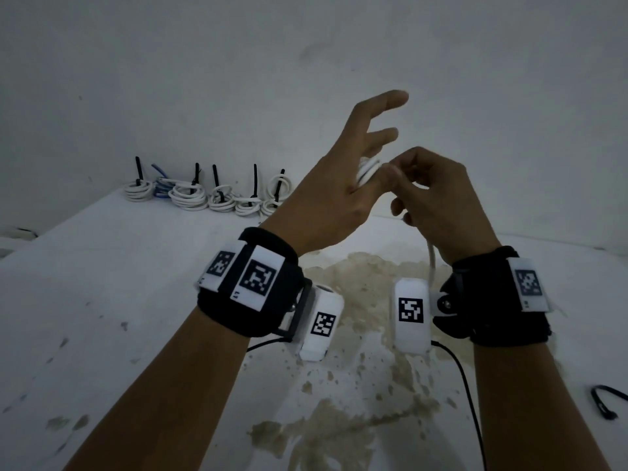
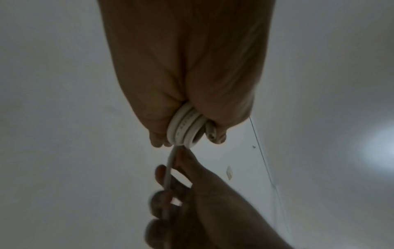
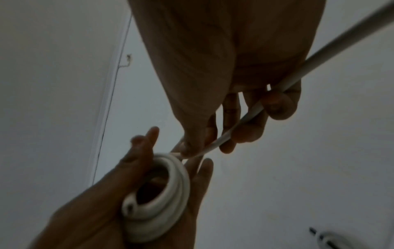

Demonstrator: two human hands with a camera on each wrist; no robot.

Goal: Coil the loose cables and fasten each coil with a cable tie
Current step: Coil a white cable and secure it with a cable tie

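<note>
I hold a small coil of white cable (image 1: 367, 171) up in front of me, above the table. My left hand (image 1: 353, 164) grips it, thumb against the lower fingers, while the index and middle fingers stick out straight. In the left wrist view the coil (image 2: 187, 128) shows several turns at the fingertips. My right hand (image 1: 413, 180) pinches the loose tail right beside the coil. The tail (image 1: 432, 263) hangs down past my right wrist. In the right wrist view the tail (image 3: 277, 91) runs through my curled fingers to the coil (image 3: 162, 193) lying in the left palm.
Several tied white coils (image 1: 204, 197), one of them blue, stand in a row at the back of the white table (image 1: 102, 300), against the wall. A loose black cable tie (image 1: 605, 402) lies at the right. A brown stain (image 1: 356, 419) covers the table's middle.
</note>
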